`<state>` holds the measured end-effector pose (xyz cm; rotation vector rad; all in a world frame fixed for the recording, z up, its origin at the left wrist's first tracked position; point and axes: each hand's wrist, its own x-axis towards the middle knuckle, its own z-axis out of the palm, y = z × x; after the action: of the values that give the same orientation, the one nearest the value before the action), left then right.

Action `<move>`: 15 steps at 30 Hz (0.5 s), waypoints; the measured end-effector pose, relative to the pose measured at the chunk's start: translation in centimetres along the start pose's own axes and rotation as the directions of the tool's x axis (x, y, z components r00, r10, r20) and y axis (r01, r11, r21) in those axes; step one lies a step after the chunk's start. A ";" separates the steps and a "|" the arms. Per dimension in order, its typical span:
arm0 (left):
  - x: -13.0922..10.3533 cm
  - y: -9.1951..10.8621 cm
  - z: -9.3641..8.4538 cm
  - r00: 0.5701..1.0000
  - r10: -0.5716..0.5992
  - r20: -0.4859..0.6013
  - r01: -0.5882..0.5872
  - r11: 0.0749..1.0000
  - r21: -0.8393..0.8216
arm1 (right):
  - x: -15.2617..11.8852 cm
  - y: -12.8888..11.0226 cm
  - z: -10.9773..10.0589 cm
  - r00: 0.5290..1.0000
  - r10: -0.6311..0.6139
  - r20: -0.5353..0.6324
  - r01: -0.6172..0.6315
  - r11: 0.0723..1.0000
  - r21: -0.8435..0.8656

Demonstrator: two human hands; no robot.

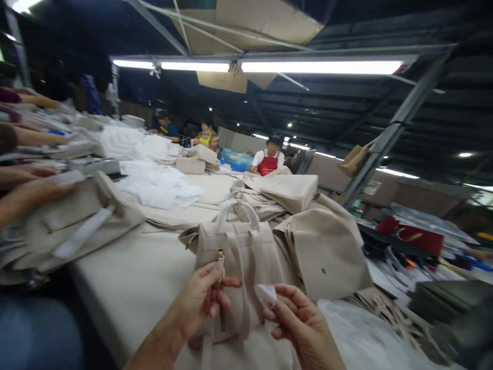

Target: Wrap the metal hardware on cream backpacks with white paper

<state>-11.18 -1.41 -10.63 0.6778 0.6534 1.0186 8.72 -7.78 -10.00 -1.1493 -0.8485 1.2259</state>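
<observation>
A beige bag (265,257) with two top handles and long straps stands upright on the table in front of me. My left hand (210,290) is at its left side, thumb and fingers pinching the pull (221,261) of a zipper that runs down the bag. In my right hand (295,316), to the right of the straps, a small piece of thin white paper (266,295) is held between thumb and fingers. Just behind on the right, a larger beige bag (327,252) leans against others.
White sheets (154,182) are heaped at the back left. A co-worker's hands hold another beige bag (77,226) at the left. Clear plastic (362,334) lies at the lower right, near dark and red bags (419,239). A person in a red apron (267,163) is across the table.
</observation>
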 end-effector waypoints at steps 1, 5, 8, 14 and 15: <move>-0.1 -0.1 -0.2 1.000 0.004 0.011 -0.004 1.000 -0.003 | 0.1 0.7 1.3 1.000 0.004 0.005 -0.004 1.000 0.000; -0.5 -0.5 -0.6 1.000 0.019 0.018 -0.019 1.000 -0.023 | 0.2 2.7 4.9 1.000 -0.002 0.029 0.002 1.000 -0.001; -0.6 -0.8 -0.6 1.000 0.016 -0.011 -0.017 0.996 -0.084 | 0.1 3.3 5.7 1.000 -0.017 0.023 0.017 1.000 -0.004; -0.4 -1.0 -0.8 0.996 0.056 -0.065 -0.059 0.997 -0.054 | 0.7 3.1 4.1 0.998 0.020 0.054 -0.009 0.981 -0.196; -0.3 -1.0 -0.9 0.996 0.061 -0.063 -0.063 0.998 -0.027 | 0.8 2.8 3.9 0.998 0.020 0.062 -0.003 0.963 -0.268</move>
<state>-11.41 -1.92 -11.89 0.6464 0.6739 1.1079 4.45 -6.35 -11.84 -1.3378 -1.0831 1.1875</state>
